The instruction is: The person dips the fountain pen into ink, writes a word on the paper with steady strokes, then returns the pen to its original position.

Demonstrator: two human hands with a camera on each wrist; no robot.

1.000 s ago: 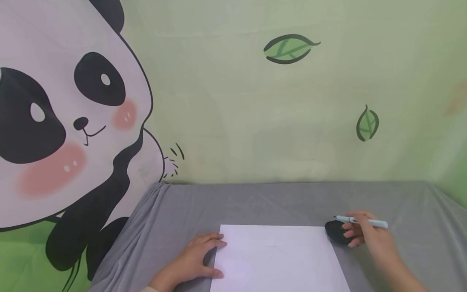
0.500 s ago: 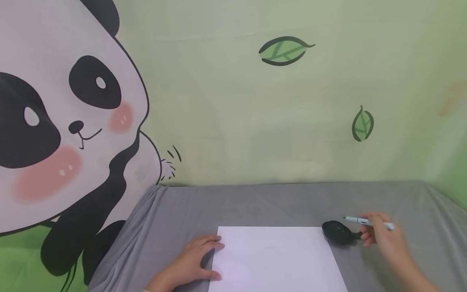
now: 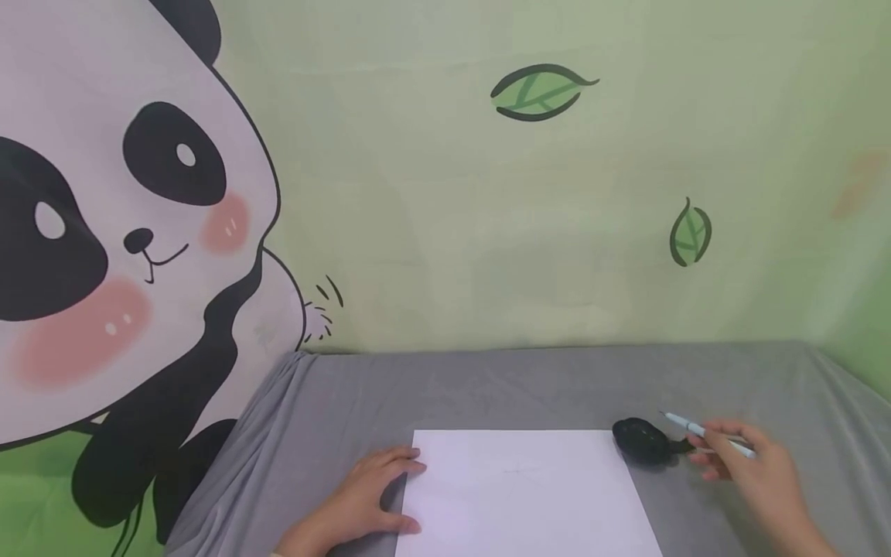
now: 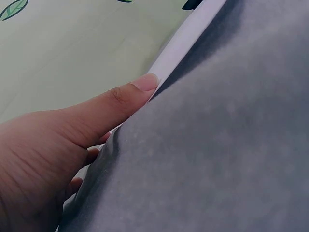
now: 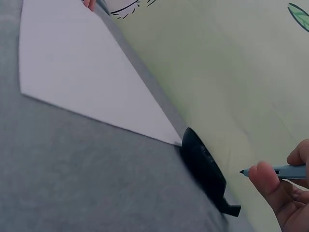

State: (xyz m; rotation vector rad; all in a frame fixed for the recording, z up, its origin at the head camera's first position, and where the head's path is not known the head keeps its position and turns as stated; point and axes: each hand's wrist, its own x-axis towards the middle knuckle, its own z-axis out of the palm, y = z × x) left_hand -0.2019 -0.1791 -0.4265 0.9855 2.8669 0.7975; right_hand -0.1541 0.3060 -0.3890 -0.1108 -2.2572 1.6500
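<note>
A white sheet of paper (image 3: 529,503) lies on the grey cloth, with a few faint lines near its upper middle. At its left edge rests my left hand (image 3: 362,495), fingers spread and thumb tip on the margin; the left wrist view shows the thumb (image 4: 140,89) pressing along that edge. My right hand (image 3: 752,472) pinches a light blue pen (image 3: 685,423), its dark tip pointing up and left, above the cloth. Just left of that hand, a black rounded object with a short handle (image 3: 640,442) sits at the sheet's top right corner; its handle end comes close to the fingers.
Grey cloth (image 3: 487,387) covers the table and falls in folds at its left end. Behind it hangs a pale green backdrop (image 3: 418,193) printed with leaves and a large panda (image 3: 230,348).
My right hand has moved right with the pen, away from the black object, whose handle now shows. The pen has tilted more steeply. My left hand stays at the paper's edge.
</note>
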